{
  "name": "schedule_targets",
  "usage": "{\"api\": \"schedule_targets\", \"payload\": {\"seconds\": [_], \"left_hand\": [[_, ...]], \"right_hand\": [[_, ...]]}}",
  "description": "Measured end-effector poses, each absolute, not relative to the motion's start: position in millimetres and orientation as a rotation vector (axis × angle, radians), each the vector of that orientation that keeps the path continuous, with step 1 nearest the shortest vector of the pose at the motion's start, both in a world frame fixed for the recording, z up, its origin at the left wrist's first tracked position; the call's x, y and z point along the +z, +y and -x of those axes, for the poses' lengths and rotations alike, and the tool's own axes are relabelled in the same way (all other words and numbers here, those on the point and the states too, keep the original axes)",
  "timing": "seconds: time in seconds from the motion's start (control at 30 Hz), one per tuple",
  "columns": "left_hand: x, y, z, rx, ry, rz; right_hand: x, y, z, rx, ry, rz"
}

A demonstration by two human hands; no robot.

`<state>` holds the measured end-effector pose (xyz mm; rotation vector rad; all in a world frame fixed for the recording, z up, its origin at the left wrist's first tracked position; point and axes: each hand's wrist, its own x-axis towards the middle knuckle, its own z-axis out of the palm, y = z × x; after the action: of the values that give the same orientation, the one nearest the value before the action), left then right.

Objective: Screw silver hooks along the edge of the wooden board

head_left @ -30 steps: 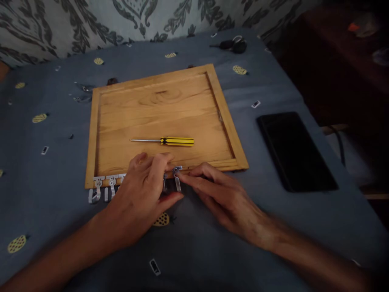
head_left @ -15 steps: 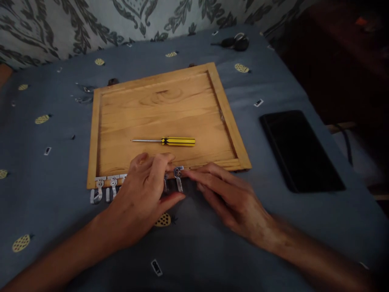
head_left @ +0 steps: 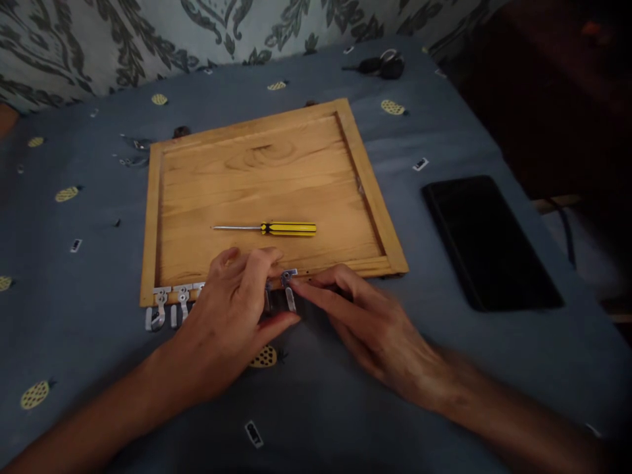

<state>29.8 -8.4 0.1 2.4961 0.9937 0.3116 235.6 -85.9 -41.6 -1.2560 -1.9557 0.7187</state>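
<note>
A wooden framed panel lies flat on a blue patterned cloth. A row of small metal hooks hangs from its near edge. My left hand rests over the middle of that row, fingers curled on the edge. My right hand reaches in from the right, its fingertips pinched at one metal hook. A yellow and black screwdriver lies on the panel, just beyond both hands.
A black phone lies face up to the right of the panel. Keys sit at the far edge of the cloth. A dark drop lies past the cloth's right side. Patterned fabric rises behind.
Both hands stay at the hook row; my right fingertips have shifted slightly on the hook. The view drifted a little.
</note>
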Motion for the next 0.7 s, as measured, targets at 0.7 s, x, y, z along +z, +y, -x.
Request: {"api": "schedule_targets", "payload": {"seconds": [0.7], "left_hand": [[0.1,-8.8,-30.9,0.308,1.023,-2.490]], "right_hand": [[-42.0,-84.2,-232.1,0.673,-1.961,1.320]]}}
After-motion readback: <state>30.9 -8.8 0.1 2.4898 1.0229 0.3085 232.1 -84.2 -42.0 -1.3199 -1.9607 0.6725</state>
